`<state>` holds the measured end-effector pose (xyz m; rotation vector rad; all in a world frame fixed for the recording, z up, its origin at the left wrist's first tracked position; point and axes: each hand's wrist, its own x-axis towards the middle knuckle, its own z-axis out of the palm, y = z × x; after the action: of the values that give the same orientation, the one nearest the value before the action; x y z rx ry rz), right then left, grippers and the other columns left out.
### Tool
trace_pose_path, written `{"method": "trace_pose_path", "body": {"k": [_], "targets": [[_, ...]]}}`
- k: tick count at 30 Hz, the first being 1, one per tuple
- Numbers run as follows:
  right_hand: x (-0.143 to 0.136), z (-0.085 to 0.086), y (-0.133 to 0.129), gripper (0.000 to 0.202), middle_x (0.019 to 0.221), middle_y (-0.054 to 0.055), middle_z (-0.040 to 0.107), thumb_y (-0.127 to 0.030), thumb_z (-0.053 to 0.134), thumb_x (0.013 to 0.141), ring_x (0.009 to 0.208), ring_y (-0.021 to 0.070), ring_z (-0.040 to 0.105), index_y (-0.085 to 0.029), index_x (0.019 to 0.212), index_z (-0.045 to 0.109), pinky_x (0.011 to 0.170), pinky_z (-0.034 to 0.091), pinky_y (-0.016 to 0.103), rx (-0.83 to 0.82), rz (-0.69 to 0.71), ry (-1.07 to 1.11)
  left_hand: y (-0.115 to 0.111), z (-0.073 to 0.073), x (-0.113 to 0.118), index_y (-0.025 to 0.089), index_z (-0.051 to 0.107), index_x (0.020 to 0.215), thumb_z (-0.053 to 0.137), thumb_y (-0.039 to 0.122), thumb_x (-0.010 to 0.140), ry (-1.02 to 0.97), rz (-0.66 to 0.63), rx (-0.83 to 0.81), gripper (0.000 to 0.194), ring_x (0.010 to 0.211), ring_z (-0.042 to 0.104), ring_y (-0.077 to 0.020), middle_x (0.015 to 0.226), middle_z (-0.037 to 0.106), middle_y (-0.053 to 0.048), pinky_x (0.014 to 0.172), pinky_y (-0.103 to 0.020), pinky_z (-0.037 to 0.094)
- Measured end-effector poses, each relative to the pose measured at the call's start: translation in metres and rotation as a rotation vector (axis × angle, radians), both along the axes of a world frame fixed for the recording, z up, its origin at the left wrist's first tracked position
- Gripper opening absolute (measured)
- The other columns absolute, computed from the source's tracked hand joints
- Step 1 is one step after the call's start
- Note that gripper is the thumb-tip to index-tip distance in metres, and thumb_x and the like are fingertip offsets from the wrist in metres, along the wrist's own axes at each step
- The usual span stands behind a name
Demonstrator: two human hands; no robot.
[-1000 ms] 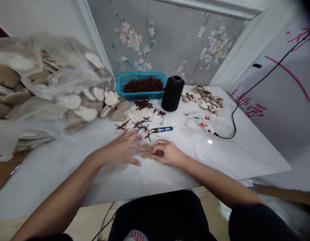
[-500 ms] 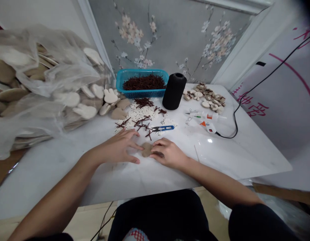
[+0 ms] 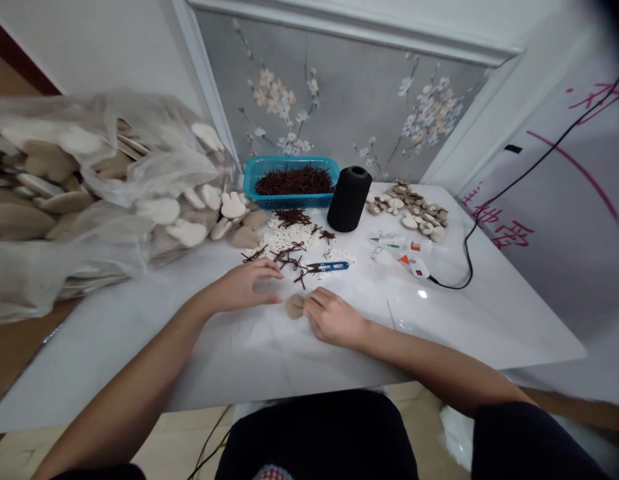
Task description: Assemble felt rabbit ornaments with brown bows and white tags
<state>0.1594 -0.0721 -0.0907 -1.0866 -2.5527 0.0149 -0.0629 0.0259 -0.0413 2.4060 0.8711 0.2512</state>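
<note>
The tan piece (image 3: 294,306) is pinched at its right edge by the right hand (image 3: 334,317), at the table's (image 3: 439,333) near side; whether it is lifted cannot be told; nothing is held by the left hand (image 3: 247,287), thumb and fingers parted just beside it; the piece can be judged light, soft, hardly slippery or fragile, best taken by its rim; its face is matt and rounded; the tabletop is smooth and glossy; the bows (image 3: 299,277) are thin, dark and looped.
</note>
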Motion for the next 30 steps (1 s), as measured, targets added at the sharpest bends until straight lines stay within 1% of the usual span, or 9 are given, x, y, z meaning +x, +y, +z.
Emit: {"method": "trace_pose_path", "body": {"k": [5, 8, 10, 13, 17, 21, 23, 26, 30], "targets": [[0.0, 0.002, 0.01, 0.016, 0.083, 0.011, 0.057, -0.005, 0.047, 0.08, 0.083, 0.0232, 0.049, -0.009, 0.09, 0.058, 0.08, 0.045, 0.034, -0.028, 0.005, -0.056, -0.021, -0.007, 0.017, 0.021, 0.065, 0.11, 0.063, 0.034, 0.083, -0.246, -0.026, 0.055, 0.03, 0.101, 0.059, -0.0193, 0.106, 0.064, -0.007, 0.091, -0.035, 0.047], [-0.001, 0.002, 0.015, 0.022, 0.086, 0.012, 0.058, -0.004, 0.048, 0.076, 0.085, 0.0236, 0.048, -0.008, 0.095, 0.057, 0.085, 0.043, 0.034, -0.031, 0.017, -0.04, -0.031, -0.013, 0.028, 0.02, 0.067, 0.106, 0.06, 0.031, 0.085, -0.369, 0.109, 0.058, 0.025, 0.096, 0.06, -0.0184, 0.102, 0.065, -0.007, 0.087, -0.032, 0.048], [-0.002, 0.004, 0.017, 0.024, 0.087, 0.013, 0.058, -0.004, 0.049, 0.072, 0.086, 0.0239, 0.048, -0.008, 0.095, 0.056, 0.086, 0.043, 0.035, -0.029, 0.047, -0.047, -0.025, -0.014, 0.038, 0.02, 0.069, 0.098, 0.062, 0.031, 0.083, -0.469, 0.249, -0.034, 0.021, 0.094, 0.061, -0.0188, 0.099, 0.066, -0.007, 0.087, -0.032, 0.047], [-0.001, 0.007, 0.02, 0.026, 0.086, 0.012, 0.058, -0.003, 0.049, 0.068, 0.085, 0.0238, 0.048, -0.01, 0.093, 0.054, 0.082, 0.042, 0.034, -0.048, 0.067, -0.044, 0.009, -0.008, 0.066, 0.019, 0.069, 0.097, 0.067, 0.031, 0.078, -0.582, 0.438, -0.225, 0.023, 0.099, 0.059, -0.0204, 0.104, 0.066, -0.006, 0.093, -0.034, 0.044], [0.008, 0.011, 0.026, 0.023, 0.082, 0.01, 0.057, -0.004, 0.049, 0.068, 0.08, 0.022, 0.048, -0.014, 0.088, 0.051, 0.074, 0.041, 0.032, -0.092, 0.061, 0.005, 0.075, 0.001, 0.124, 0.015, 0.055, 0.117, 0.067, 0.021, 0.079, -0.638, 0.543, -0.353, 0.04, 0.108, 0.057, -0.0205, 0.118, 0.06, -0.011, 0.095, -0.033, 0.045], [0.019, 0.016, 0.03, 0.014, 0.078, 0.005, 0.056, -0.009, 0.05, 0.073, 0.076, 0.0189, 0.049, -0.018, 0.083, 0.047, 0.068, 0.041, 0.028, -0.11, 0.077, 0.12, 0.121, 0.005, 0.165, 0.013, 0.055, 0.116, 0.057, 0.028, 0.089, -0.582, 0.626, -0.591, 0.031, 0.094, 0.061, -0.0191, 0.112, 0.06, -0.01, 0.08, -0.037, 0.053], [0.022, 0.019, 0.032, 0.011, 0.078, 0.004, 0.055, -0.011, 0.05, 0.075, 0.074, 0.018, 0.049, -0.019, 0.082, 0.046, 0.069, 0.041, 0.027, -0.106, 0.101, 0.153, 0.133, 0.007, 0.169, 0.013, 0.056, 0.113, 0.055, 0.031, 0.091, -0.518, 0.644, -0.699, 0.029, 0.09, 0.061, -0.0181, 0.108, 0.06, -0.008, 0.076, -0.036, 0.054], [0.023, 0.024, 0.033, 0.009, 0.078, 0.004, 0.055, -0.014, 0.049, 0.076, 0.074, 0.0179, 0.049, -0.019, 0.082, 0.046, 0.072, 0.042, 0.028, -0.088, 0.136, 0.175, 0.14, 0.012, 0.158, 0.013, 0.057, 0.11, 0.055, 0.031, 0.091, -0.438, 0.653, -0.784, 0.026, 0.083, 0.061, -0.0155, 0.102, 0.061, -0.007, 0.07, -0.032, 0.055], [0.02, 0.022, 0.034, 0.012, 0.079, 0.004, 0.056, -0.013, 0.049, 0.073, 0.074, 0.0174, 0.049, -0.019, 0.083, 0.046, 0.072, 0.042, 0.028, -0.112, 0.189, 0.165, 0.145, 0.028, 0.144, 0.012, 0.057, 0.106, 0.055, 0.03, 0.091, -0.422, 0.644, -0.76, 0.024, 0.075, 0.06, -0.0129, 0.095, 0.061, -0.005, 0.063, -0.028, 0.054]]}}
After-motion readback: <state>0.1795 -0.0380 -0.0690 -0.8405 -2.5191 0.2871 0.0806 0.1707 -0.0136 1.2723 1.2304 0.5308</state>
